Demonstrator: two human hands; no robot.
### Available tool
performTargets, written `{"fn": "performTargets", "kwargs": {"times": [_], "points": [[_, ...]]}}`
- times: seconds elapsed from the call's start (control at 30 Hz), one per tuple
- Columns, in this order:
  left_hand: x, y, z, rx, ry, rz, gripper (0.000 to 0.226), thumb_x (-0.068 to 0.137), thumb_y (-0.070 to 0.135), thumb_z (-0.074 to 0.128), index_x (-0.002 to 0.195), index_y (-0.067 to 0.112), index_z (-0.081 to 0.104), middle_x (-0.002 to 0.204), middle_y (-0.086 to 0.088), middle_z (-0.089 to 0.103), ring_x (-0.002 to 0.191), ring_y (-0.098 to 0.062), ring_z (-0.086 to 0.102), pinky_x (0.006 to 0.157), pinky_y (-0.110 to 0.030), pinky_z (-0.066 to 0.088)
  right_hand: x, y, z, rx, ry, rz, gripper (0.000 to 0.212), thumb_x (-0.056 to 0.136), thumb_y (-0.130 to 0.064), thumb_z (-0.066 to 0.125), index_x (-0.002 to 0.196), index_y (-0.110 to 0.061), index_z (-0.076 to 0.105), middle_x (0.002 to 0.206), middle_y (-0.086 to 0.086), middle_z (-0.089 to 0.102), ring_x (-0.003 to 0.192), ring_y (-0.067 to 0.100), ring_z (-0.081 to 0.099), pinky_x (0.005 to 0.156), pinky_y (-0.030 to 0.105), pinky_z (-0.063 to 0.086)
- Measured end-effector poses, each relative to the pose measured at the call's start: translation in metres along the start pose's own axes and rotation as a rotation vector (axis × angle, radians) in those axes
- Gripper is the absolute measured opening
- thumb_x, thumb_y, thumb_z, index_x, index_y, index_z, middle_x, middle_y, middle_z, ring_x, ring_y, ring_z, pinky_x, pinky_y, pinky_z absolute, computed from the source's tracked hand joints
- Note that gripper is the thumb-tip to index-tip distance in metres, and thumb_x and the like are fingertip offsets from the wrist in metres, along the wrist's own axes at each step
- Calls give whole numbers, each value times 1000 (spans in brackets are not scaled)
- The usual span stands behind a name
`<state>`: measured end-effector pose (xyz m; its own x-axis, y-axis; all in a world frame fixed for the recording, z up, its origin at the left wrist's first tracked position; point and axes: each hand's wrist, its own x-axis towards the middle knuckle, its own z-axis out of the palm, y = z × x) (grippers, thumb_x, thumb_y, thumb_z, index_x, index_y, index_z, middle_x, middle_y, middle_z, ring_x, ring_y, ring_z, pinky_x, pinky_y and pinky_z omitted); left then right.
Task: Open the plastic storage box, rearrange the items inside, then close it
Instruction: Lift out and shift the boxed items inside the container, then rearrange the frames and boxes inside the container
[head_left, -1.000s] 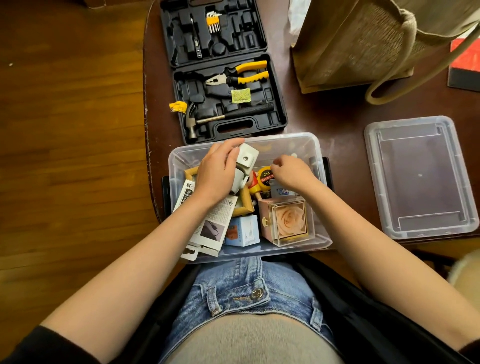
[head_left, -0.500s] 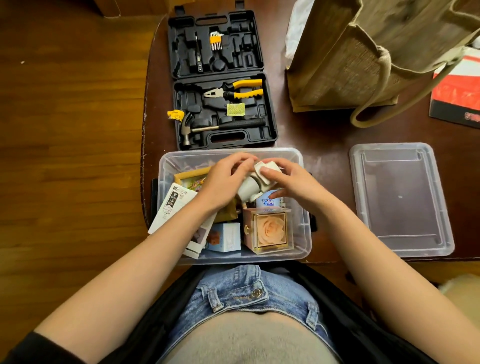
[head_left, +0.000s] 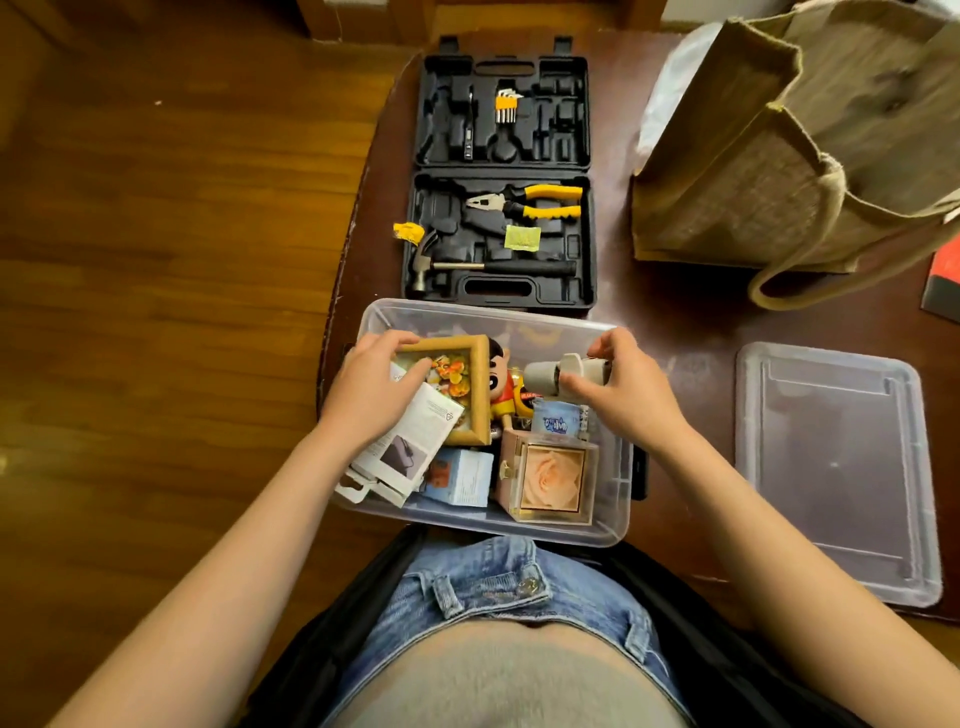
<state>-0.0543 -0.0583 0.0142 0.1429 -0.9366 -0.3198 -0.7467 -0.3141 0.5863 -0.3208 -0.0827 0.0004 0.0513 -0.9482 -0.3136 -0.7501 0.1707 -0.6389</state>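
The clear plastic storage box stands open at the table's near edge, its lid lying flat to the right. My right hand grips a small white device above the box's right side. My left hand holds the top left corner of a wooden picture frame in the box's left half. Also inside lie a cartoon boy figure, white packaging cards, a pale blue carton, a rose in a pink display cube and a blue packet.
Behind the box lies an open black tool case with yellow pliers and a hammer. A large burlap bag stands at the back right. A red and black item shows at the right edge. Wooden floor is on the left.
The white device passed from my left hand to my right and moved right. My left hand dropped onto the wooden frame. The cartoon figure is uncovered.
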Motion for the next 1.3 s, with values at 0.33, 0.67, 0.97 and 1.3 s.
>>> {"fn": "performTargets", "kwargs": {"times": [0.33,0.67,0.97,1.3], "points": [[4,-3,-11,93,-216,-142,58,75,36,78,126,29,52,130,0,54,115,-21,52,86,-33,44,-2,-11,18,-519,-418,-109,31,92,-30,50,116,-10,50,117,12,57,97,28,58,75,35,47],[22,26,-16,-434,-294,-230,20,97,15,49,101,22,67,97,0,67,78,-10,61,53,-17,46,-5,-15,4,-369,-499,-51,51,90,-24,55,137,-18,37,126,10,56,106,28,55,84,36,46],[32,78,19,-665,-433,-229,11,88,14,59,88,7,68,84,-5,62,77,-17,53,64,-29,40,-23,-18,-10,310,-459,18,62,90,-10,51,141,-38,30,114,-7,54,72,-3,53,48,2,40],[40,63,4,-231,-891,244,88,53,43,84,131,45,44,135,14,47,120,-7,52,97,-25,45,-25,-5,-20,560,-462,255,28,90,-6,50,85,-30,63,90,-10,68,72,4,63,48,17,51]]}}
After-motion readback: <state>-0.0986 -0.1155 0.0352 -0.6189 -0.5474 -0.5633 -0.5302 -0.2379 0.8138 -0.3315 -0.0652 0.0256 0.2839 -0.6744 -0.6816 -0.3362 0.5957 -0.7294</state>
